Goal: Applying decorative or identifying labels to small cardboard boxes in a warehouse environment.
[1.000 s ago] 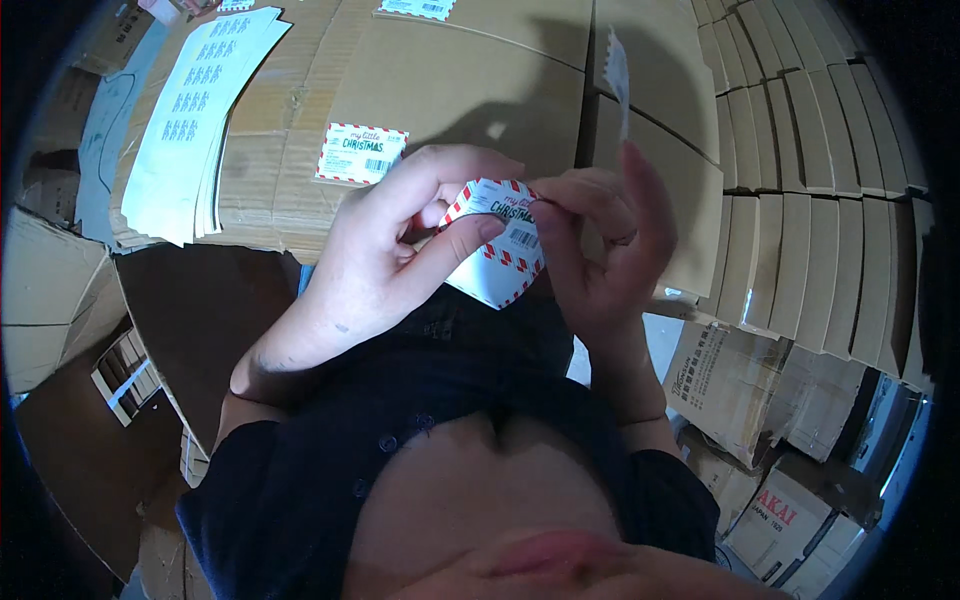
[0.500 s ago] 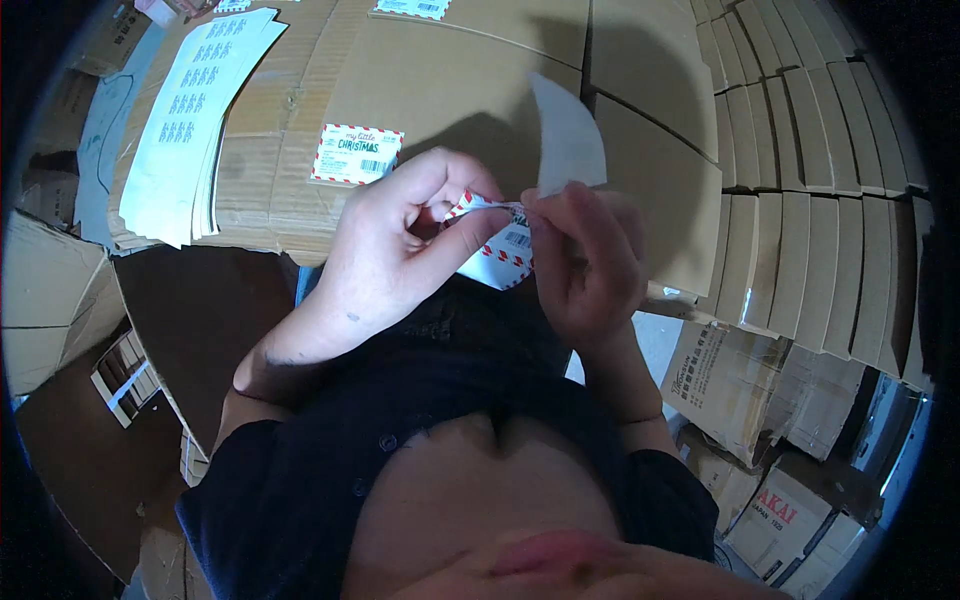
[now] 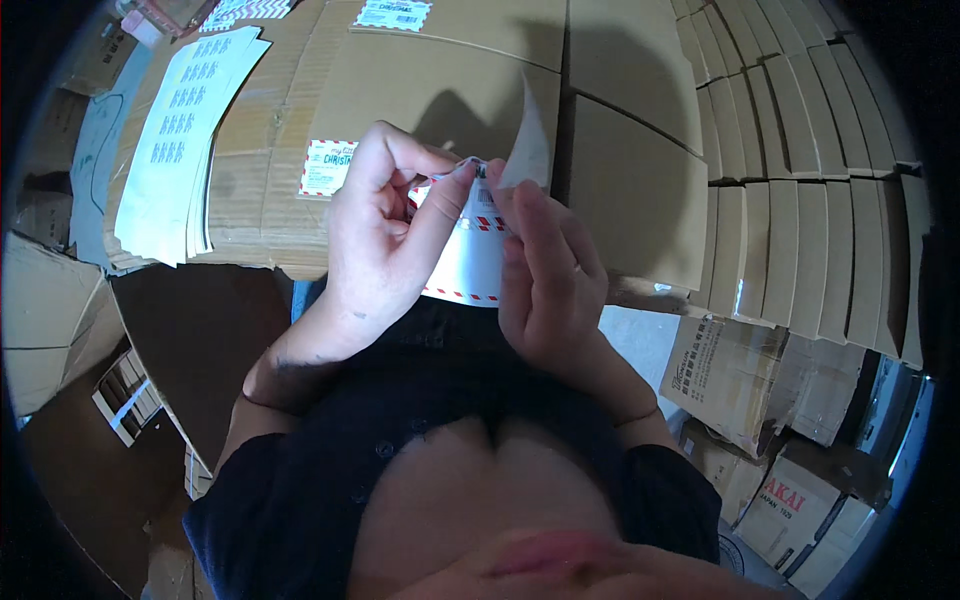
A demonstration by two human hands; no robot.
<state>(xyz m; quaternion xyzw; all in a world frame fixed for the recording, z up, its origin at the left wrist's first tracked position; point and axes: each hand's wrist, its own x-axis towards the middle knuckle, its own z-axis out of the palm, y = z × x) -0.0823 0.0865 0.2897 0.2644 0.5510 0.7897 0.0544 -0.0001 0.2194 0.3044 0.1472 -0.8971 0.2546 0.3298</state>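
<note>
My left hand (image 3: 385, 225) pinches the upper edge of a white label sheet (image 3: 465, 260) with red-striped borders, thumb on the near side. The sheet hangs down in front of my dark top. Opposite, my right hand (image 3: 550, 275) is closed, its fingertips against the same upper edge. A curved piece of thin white paper (image 3: 529, 145) stands up from its fingers; whether it still joins the sheet is hidden. Just beyond my left hand, a red-bordered label (image 3: 325, 168) lies on a flat brown carton (image 3: 400, 85), partly covered by that hand. Another label (image 3: 392, 14) sits on a carton farther off.
A stack of printed white sheets (image 3: 170, 150) lies on the cardboard-covered table at the left. Rows of folded brown cartons (image 3: 790, 120) stand packed along the right. Larger boxes (image 3: 725, 375) are below them, and a dark brown board (image 3: 210, 340) is at the lower left.
Both hands have shifted slightly left. The sheet now hangs straighter and shows more of its lower part, while the white paper piece has turned and appears narrower.
</note>
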